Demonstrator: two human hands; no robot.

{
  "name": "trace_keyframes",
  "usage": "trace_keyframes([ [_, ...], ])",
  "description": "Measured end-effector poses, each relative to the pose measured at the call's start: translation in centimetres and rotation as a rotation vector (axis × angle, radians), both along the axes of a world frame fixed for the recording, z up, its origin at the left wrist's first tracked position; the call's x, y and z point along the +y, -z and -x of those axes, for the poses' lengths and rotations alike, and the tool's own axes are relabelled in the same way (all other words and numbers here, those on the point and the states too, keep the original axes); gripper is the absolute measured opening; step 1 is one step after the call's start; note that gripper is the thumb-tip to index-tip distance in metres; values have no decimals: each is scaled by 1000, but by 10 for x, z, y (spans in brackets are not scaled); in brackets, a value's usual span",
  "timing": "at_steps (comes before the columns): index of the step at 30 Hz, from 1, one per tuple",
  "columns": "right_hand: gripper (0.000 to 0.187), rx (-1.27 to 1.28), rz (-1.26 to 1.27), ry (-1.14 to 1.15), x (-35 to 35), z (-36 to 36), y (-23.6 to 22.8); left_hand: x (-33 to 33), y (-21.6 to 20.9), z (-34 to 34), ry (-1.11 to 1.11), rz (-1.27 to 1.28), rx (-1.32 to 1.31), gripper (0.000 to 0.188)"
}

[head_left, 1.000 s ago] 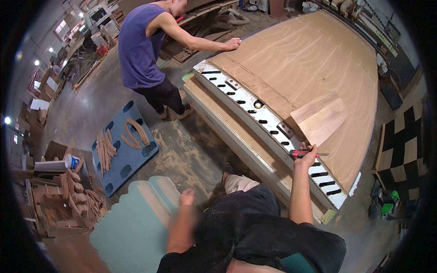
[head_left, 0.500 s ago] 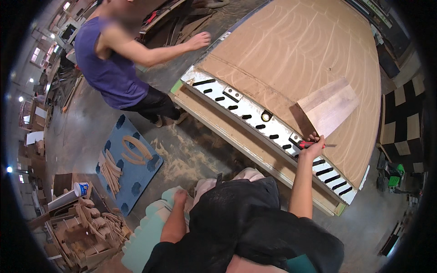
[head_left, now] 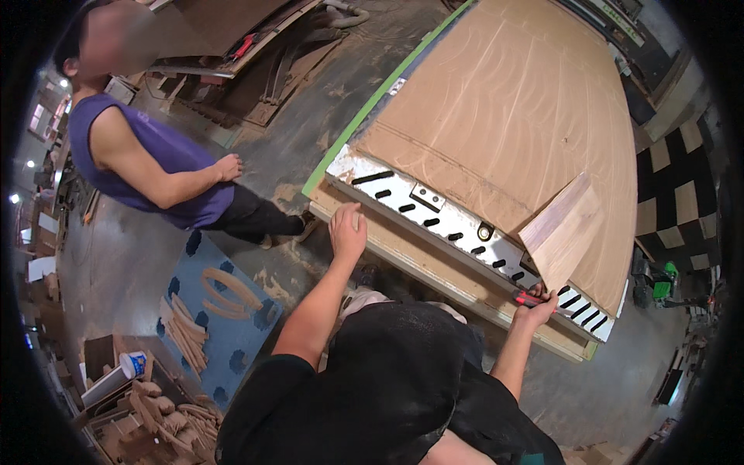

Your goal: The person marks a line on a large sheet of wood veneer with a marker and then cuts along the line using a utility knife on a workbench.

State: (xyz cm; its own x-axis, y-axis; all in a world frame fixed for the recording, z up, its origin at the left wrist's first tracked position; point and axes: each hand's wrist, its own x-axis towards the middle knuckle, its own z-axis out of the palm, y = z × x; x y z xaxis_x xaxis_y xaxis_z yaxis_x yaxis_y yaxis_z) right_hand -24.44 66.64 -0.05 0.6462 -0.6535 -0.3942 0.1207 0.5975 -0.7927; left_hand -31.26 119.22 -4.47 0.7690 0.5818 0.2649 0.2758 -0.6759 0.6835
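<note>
In my right hand is a red-and-black-handled screwdriver, held at the front edge of a large panel table. Its shaft is hard to make out now. A small wooden board lies slanted on the brown sheet covering the table, its lower end just by my right hand. Along the table's front runs a pale metal strip with black slots. My left hand is open and empty, over the left part of the lower wooden ledge; whether it touches is unclear.
A person in a purple sleeveless top stands at the left. Near them a blue board carries curved wood strips. A crate of wood offcuts sits lower left. A checkered panel stands at the right.
My left hand has come up and forward from my side to the ledge. My right hand has moved down with the screwdriver. The other person's arm has drawn back from the table.
</note>
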Motion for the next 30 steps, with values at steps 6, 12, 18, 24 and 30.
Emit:
trace_keyframes([
  [6, 30, 2, 75, 69, 74, 44, -47, 45, 3, -103, 3, -164, 21, 52],
  [12, 25, 31, 218, 229, 62, 71, -80, 46, 9, -142, 173, -367, 142, 68],
  [18, 25, 4, 256, 317, 32, 103, -82, 39, 5, -143, 191, -442, 199, 68],
  [24, 25, 22, 91, 268, 33, 99, -70, 42, 7, -144, 181, -459, 134, 66],
  [30, 23, 171, 7, 342, 40, 78, -57, 43, 13, -145, 181, -442, 177, 67],
])
